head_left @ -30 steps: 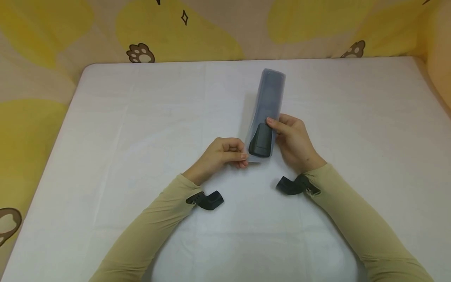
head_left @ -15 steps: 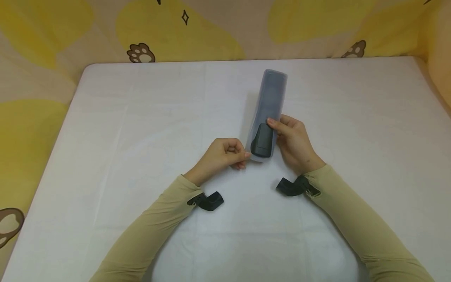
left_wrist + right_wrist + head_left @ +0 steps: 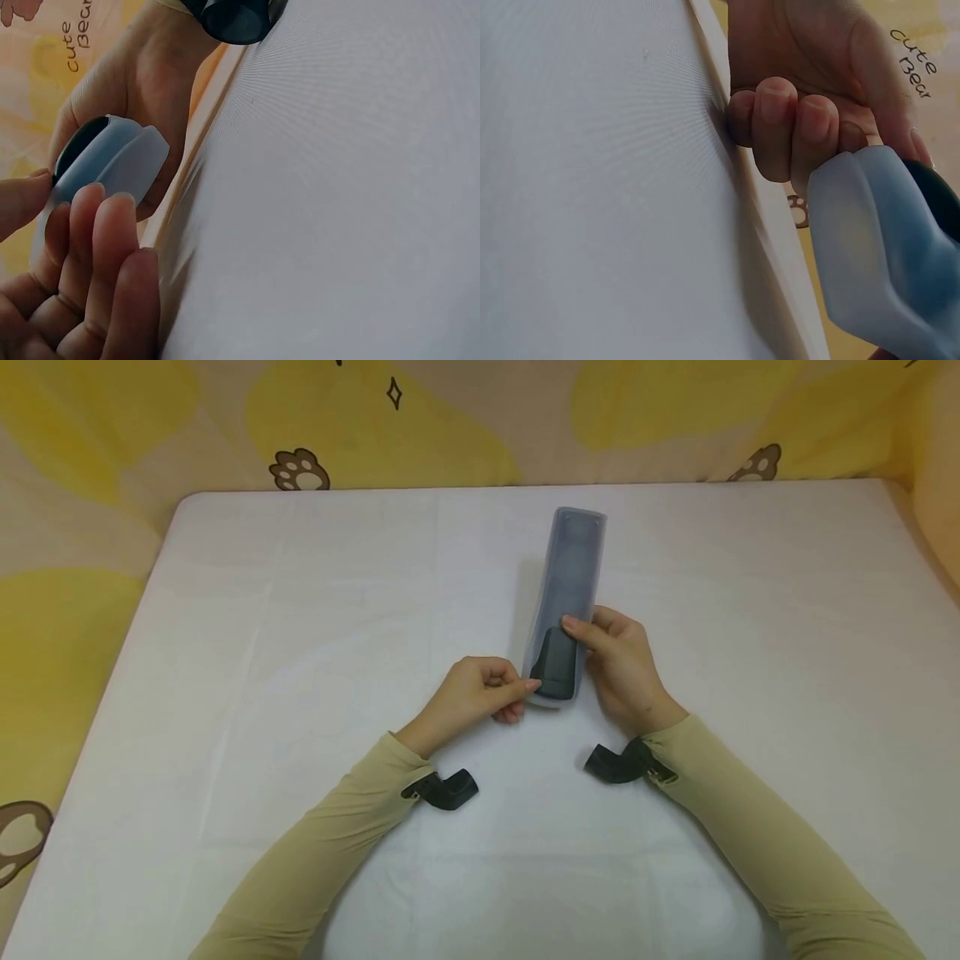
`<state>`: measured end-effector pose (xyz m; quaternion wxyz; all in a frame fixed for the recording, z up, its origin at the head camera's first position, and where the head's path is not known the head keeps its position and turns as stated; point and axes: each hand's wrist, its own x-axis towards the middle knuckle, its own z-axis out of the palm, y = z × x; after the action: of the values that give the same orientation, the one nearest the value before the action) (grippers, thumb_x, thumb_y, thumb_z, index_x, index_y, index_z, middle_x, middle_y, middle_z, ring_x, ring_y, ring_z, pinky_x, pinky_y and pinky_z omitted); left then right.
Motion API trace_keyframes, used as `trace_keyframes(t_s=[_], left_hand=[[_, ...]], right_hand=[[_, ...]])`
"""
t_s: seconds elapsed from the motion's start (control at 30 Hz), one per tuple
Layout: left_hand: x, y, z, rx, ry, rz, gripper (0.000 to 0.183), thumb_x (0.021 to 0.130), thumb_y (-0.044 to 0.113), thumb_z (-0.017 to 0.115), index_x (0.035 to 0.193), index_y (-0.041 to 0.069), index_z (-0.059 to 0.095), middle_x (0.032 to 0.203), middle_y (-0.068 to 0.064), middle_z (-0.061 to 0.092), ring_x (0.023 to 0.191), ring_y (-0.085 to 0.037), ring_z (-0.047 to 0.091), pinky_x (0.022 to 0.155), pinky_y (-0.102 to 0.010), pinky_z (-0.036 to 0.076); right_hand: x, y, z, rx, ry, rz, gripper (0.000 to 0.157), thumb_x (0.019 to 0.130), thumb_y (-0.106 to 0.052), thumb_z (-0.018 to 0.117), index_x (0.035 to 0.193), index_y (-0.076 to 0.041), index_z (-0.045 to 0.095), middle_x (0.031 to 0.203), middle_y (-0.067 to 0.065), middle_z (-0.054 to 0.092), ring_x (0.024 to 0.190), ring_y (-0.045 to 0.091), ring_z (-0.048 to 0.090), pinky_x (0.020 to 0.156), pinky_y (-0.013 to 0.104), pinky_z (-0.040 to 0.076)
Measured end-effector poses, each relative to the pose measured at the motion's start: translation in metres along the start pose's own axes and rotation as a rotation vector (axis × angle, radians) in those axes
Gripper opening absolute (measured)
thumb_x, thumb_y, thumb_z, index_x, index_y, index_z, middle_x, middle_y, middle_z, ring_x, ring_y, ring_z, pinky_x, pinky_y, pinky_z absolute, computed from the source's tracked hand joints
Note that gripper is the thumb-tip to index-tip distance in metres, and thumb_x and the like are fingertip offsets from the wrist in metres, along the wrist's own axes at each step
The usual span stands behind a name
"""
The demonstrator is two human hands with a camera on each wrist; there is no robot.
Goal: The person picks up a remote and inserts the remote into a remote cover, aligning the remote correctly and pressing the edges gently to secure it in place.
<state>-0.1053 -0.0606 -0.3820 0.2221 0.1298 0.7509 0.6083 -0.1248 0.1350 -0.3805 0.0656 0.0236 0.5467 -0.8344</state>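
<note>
In the head view a long blue-grey translucent sleeve (image 3: 573, 564) is held tilted above the white table, its far end pointing away. A dark grey smooth body (image 3: 558, 662) shows at its near end; its kind cannot be told. My right hand (image 3: 626, 668) grips the right side, thumb on the front and fingers behind. My left hand (image 3: 483, 692) pinches the near left corner, its thumb tip at the dark body's edge. The left wrist view shows the sleeve's near end (image 3: 97, 161) between both hands. In the right wrist view the pale sleeve (image 3: 851, 240) rests against the curled fingers.
A white cloth-covered table (image 3: 337, 585) spreads under both hands. Yellow and beige patterned fabric (image 3: 442, 435) hangs behind and at the sides. Each wrist carries a black camera mount, the left mount (image 3: 444, 789) and the right mount (image 3: 621, 763).
The left thumb has moved slightly right, from the sleeve's near left corner onto the dark body's edge. The sleeve swung slightly right and then back left. The right hand keeps its grip.
</note>
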Motion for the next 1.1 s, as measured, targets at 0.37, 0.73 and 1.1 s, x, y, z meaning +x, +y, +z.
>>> trace_keyframes(t_s=[0.37,0.73,1.1], left_hand=[[-0.0002,-0.0023,0.0003,0.065,-0.074,0.102,0.022,0.095,0.011,0.057,0.076,0.0,0.058,0.065,-0.006,0.062,0.058,-0.014,0.061,0.057,-0.032,0.055],[0.0004,-0.0023,-0.0002,0.032,-0.061,0.164,0.02,0.094,0.003,0.054,0.076,-0.004,0.057,0.065,-0.005,0.06,0.056,-0.01,0.059,0.057,-0.032,0.055],[0.0011,0.0003,-0.0042,-0.062,-0.066,0.163,0.019,0.094,0.001,0.053,0.077,-0.006,0.057,0.066,-0.007,0.058,0.057,-0.012,0.059,0.058,-0.035,0.055]], right_hand=[[0.0002,0.002,-0.0006,-0.017,-0.003,0.005,0.02,0.087,-0.003,0.066,0.104,0.005,0.062,0.099,0.006,0.064,0.108,0.016,0.049,0.094,0.026,0.04],[0.001,0.0022,-0.0003,-0.019,-0.004,-0.006,0.023,0.087,-0.003,0.067,0.107,0.006,0.06,0.094,0.004,0.067,0.101,0.015,0.053,0.092,0.025,0.042],[0.0026,0.0001,-0.0017,-0.025,-0.002,0.0,0.014,0.086,-0.003,0.068,0.1,-0.002,0.066,0.095,0.004,0.067,0.103,0.017,0.052,0.091,0.026,0.043]])
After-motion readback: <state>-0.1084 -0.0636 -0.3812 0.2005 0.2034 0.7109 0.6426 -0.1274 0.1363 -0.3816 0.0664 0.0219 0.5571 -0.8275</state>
